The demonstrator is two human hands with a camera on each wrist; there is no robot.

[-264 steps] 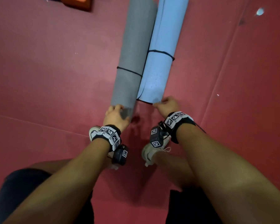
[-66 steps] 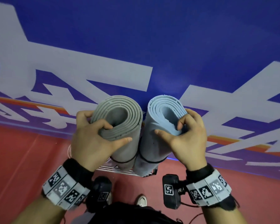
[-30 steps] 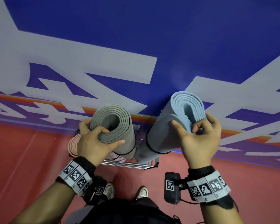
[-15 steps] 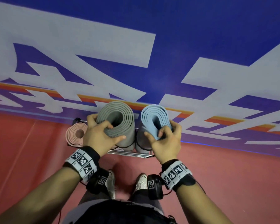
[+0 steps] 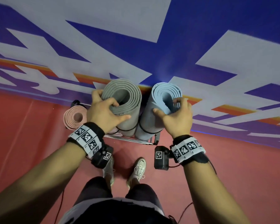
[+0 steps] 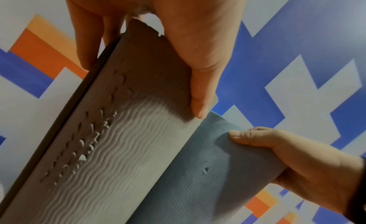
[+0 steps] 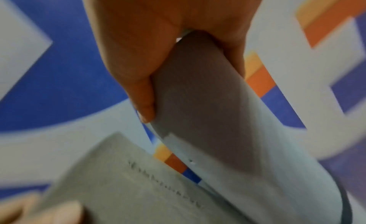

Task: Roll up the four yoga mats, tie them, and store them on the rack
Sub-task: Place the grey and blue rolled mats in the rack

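Note:
A rolled grey mat [image 5: 124, 101] stands upright in the metal rack [image 5: 141, 140], and my left hand [image 5: 107, 110] grips its top end, thumb on the outside. Beside it on the right stands a rolled light blue mat [image 5: 162, 104], whose top end my right hand [image 5: 176, 113] grips with fingers inside the roll. Black ties circle both rolls low down. A rolled pink mat [image 5: 74, 118] stands in the rack at the left. In the left wrist view the grey mat [image 6: 118, 141] and the blue mat [image 6: 198, 180] touch. The right wrist view is blurred, with the blue mat [image 7: 227, 141] in my grip.
The rack stands against a blue, white and orange patterned wall [image 5: 152, 38] on a red floor [image 5: 23, 151]. My feet in pale shoes [image 5: 137, 168] stand just in front of the rack.
Both mats were lifted from the floor and carried to the rack. In the last second the tilted blue mat came upright next to the grey one, and both sank lower into the rack.

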